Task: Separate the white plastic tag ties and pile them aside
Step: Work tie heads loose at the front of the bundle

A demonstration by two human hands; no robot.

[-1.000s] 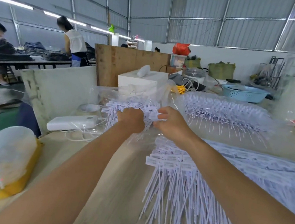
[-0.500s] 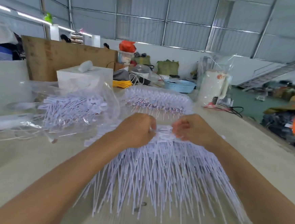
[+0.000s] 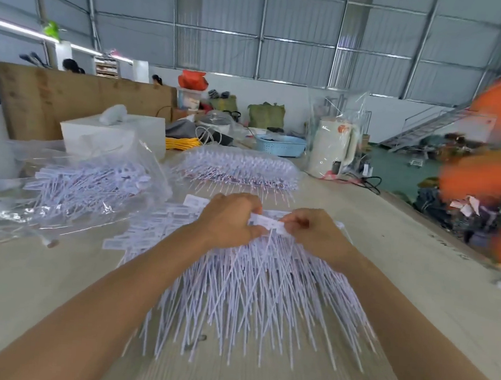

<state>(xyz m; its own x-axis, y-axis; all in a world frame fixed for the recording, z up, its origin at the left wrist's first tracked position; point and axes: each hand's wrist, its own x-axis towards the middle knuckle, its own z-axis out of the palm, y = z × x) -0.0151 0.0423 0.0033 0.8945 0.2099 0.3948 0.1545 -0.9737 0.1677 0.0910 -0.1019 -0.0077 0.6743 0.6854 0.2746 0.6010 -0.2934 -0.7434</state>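
- Your left hand (image 3: 229, 218) and right hand (image 3: 314, 234) pinched one tag tie (image 3: 267, 222), fingers clamped on its label.
- It sat atop the pile of ties (image 3: 250, 294) on the counter (image 3: 26, 277).

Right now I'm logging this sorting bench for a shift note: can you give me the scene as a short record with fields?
workpiece: white plastic tag ties, a fanned bundle on the pale wooden table, tails toward the person
left hand: fingers curled on the tag heads
right hand: pinches one white tag head
further stock: second bundle of ties behind; clear plastic bag of ties on the left
background: light blue plastic basket, white electric kettle
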